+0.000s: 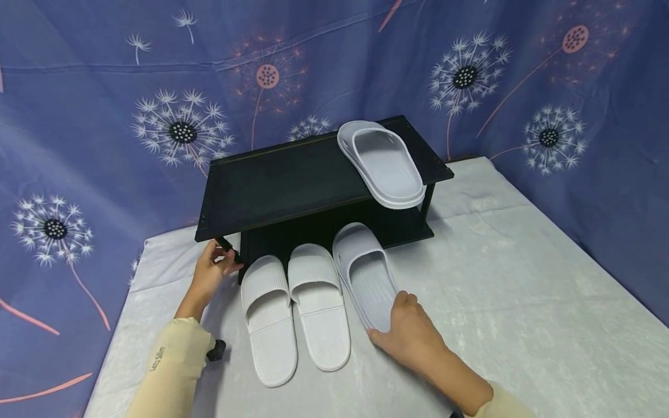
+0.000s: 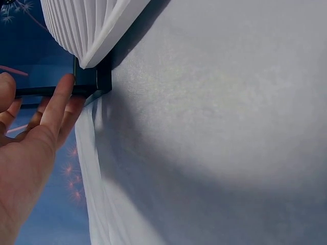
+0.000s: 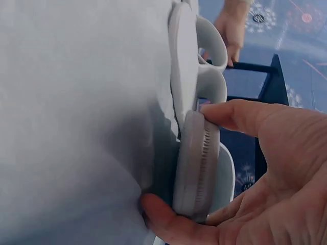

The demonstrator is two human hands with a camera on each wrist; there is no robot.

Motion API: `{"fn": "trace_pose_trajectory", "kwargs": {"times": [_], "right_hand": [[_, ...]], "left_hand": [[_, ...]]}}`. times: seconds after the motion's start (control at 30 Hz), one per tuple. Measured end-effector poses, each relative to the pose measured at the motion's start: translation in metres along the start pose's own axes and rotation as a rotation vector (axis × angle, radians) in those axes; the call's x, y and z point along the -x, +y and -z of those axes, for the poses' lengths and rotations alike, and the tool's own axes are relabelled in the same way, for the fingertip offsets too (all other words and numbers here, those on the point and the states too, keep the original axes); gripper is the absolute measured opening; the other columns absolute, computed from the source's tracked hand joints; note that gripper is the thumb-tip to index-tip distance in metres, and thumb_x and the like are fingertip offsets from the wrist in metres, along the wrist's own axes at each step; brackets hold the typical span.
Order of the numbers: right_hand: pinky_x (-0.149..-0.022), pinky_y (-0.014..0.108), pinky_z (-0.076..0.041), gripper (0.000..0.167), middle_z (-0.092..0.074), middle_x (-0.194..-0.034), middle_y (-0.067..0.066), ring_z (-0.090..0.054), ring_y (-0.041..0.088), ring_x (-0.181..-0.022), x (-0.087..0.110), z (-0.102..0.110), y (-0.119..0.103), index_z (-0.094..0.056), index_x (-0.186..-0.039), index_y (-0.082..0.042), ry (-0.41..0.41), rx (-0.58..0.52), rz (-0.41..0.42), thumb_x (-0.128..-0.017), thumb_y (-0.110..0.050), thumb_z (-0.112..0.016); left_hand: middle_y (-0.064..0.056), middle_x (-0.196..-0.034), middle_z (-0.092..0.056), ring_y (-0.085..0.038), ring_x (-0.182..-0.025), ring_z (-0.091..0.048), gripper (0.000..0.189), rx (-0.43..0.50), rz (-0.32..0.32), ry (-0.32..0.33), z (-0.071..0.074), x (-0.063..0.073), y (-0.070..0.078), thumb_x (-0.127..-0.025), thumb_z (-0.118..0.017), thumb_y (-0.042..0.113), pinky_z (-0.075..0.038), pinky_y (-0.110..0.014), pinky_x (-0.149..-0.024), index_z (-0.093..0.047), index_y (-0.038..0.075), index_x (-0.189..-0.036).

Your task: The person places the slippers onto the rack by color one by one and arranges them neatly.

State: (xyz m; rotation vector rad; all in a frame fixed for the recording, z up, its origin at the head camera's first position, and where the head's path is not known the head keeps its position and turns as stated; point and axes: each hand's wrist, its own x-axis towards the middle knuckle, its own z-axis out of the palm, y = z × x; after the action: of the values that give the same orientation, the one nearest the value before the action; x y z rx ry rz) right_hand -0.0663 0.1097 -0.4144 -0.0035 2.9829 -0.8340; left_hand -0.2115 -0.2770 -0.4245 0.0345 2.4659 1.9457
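Curtained booth: dandelion-print drapes [image 1: 345, 64]

Pale cloth [image 1: 522, 261], white slippers [image 1: 273, 342], black rack [image 1: 282, 180]

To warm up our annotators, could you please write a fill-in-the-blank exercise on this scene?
The right hand grips a slipper at its ____, not its toe.
In the head view, the left hand holds the black rack at its ____ end.
Exactly ____ other slipper lies on top of the rack.
Missing words: heel; left; one.
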Motion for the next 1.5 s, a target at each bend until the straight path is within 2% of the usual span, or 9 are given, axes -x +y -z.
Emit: {"fn": "trace_pose_trajectory", "kwargs": {"times": [0.17, 0.3, 0.4, 0.47, 0.6, 0.8, 1.3, 1.5], "right_hand": [[-0.060, 0.046, -0.056, 0.084, -0.053, -0.093, 0.022, -0.060, 0.032, -0.073, -0.005, 0.010, 0.005, -0.043, -0.116, 0.017, -0.073, -0.009, -0.026, -0.066, -0.036, -0.083], [-0.056, 0.044, -0.054, 0.073, -0.054, -0.091, 0.018, -0.058, 0.030, -0.069, -0.009, 0.019, 0.009, -0.045, -0.108, 0.010, -0.118, -0.039, -0.055, -0.064, -0.036, -0.082], [-0.061, 0.044, -0.054, 0.070, -0.056, -0.093, 0.015, -0.058, 0.029, -0.073, -0.011, 0.023, 0.011, -0.047, -0.107, 0.007, -0.140, -0.060, -0.071, -0.064, -0.036, -0.079], [-0.068, 0.046, -0.055, 0.075, -0.058, -0.098, 0.016, -0.058, 0.029, -0.080, -0.011, 0.026, 0.012, -0.047, -0.114, 0.009, -0.150, -0.067, -0.073, -0.065, -0.038, -0.078], [-0.075, 0.047, -0.054, 0.081, -0.059, -0.102, 0.018, -0.058, 0.027, -0.086, -0.009, 0.029, 0.014, -0.045, -0.120, 0.012, -0.158, -0.089, -0.069, -0.067, -0.039, -0.078], [-0.068, 0.041, -0.053, 0.073, -0.058, -0.092, 0.010, -0.056, 0.022, -0.079, -0.003, 0.035, 0.015, -0.049, -0.112, 0.008, -0.156, -0.110, -0.059, -0.066, -0.040, -0.079], [-0.067, 0.039, -0.053, 0.077, -0.059, -0.092, 0.006, -0.056, 0.018, -0.080, 0.011, 0.057, 0.010, -0.052, -0.116, 0.003, -0.154, -0.116, -0.037, -0.066, -0.048, -0.081], [-0.065, 0.036, -0.052, 0.084, -0.059, -0.093, 0.005, -0.055, 0.016, -0.079, 0.015, 0.066, 0.007, -0.050, -0.120, 0.003, -0.196, -0.111, -0.034, -0.066, -0.054, -0.080]], "left_hand": [[-0.015, -0.108, -0.042, -0.026, -0.099, -0.054, 0.015, -0.003, -0.001, -0.001, 0.000, 0.000, -0.002, -0.099, -0.048, 0.001, -0.058, -0.043, -0.089, -0.045, 0.009, -0.112], [-0.014, -0.107, -0.041, -0.026, -0.100, -0.053, 0.016, 0.011, -0.015, 0.001, -0.002, 0.000, -0.002, -0.100, -0.048, 0.003, -0.058, -0.042, -0.089, -0.046, 0.012, -0.113], [-0.014, -0.106, -0.041, -0.027, -0.101, -0.052, 0.016, 0.007, -0.019, 0.000, -0.002, 0.001, -0.001, -0.100, -0.049, 0.005, -0.058, -0.041, -0.089, -0.046, 0.014, -0.113], [-0.014, -0.106, -0.041, -0.027, -0.101, -0.053, 0.015, 0.000, -0.021, -0.001, -0.002, 0.002, 0.000, -0.100, -0.049, 0.006, -0.058, -0.040, -0.089, -0.046, 0.014, -0.113], [-0.015, -0.107, -0.041, -0.025, -0.099, -0.056, 0.015, -0.011, -0.021, -0.003, -0.002, 0.002, 0.002, -0.100, -0.049, 0.007, -0.058, -0.040, -0.089, -0.045, 0.012, -0.114], [-0.014, -0.106, -0.041, -0.025, -0.098, -0.056, 0.013, -0.008, -0.022, -0.004, -0.002, 0.002, 0.002, -0.100, -0.048, 0.006, -0.058, -0.040, -0.089, -0.045, 0.011, -0.112], [-0.017, -0.107, -0.042, -0.018, -0.091, -0.062, 0.012, -0.019, -0.028, 0.007, -0.002, 0.003, 0.000, -0.100, -0.048, 0.005, -0.059, -0.038, -0.087, -0.045, 0.011, -0.110], [-0.017, -0.108, -0.042, -0.017, -0.088, -0.065, 0.013, -0.013, -0.034, 0.001, -0.003, 0.003, 0.001, -0.100, -0.047, 0.005, -0.059, -0.038, -0.087, -0.045, 0.012, -0.110]]}}
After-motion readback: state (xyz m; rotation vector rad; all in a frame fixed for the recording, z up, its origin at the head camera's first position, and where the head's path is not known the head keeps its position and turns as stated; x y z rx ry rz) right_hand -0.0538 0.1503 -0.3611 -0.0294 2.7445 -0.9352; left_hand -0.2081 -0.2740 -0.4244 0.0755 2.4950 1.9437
